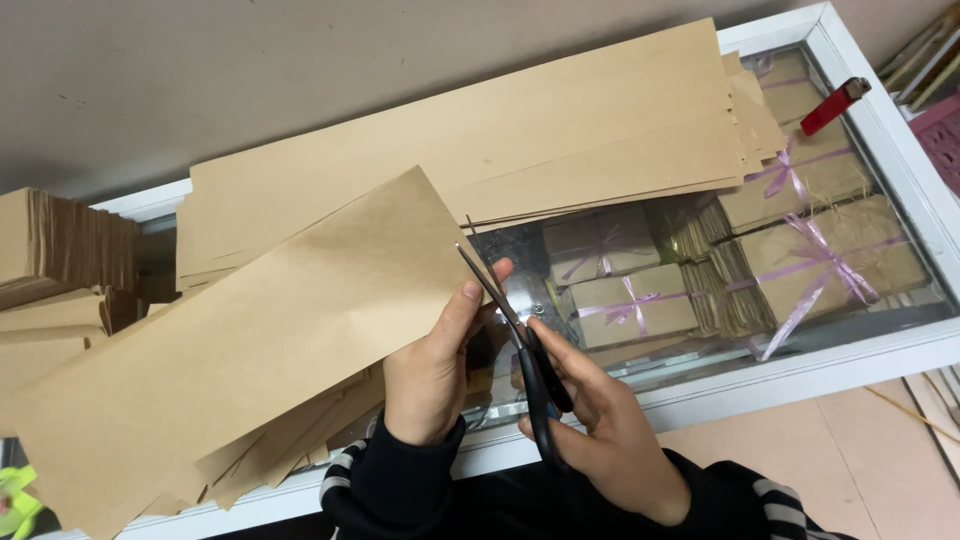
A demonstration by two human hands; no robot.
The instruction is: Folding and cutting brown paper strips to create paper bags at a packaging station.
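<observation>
I look down at my two hands over a white-framed glass worktop [890,130]. My left hand [430,370] has its fingers clamped on the near end of a long strip of brown kraft paper [240,340], thumb on top, holding it tilted above a loose heap of similar strips [480,150]. My right hand [600,420] has its fingers clenched through the black handles of a pair of scissors [515,335], whose blades stand open with the tips at the strip's short edge, just beside my left thumb. To cut well, I judge I should keep the paper taut, feed the edge deep into the blades, and keep my thumb clear (it sits very close). Under the glass lie small kraft boxes tied with lilac ribbon [630,305]. A red lighter [835,105] rests on the far right frame.
</observation>
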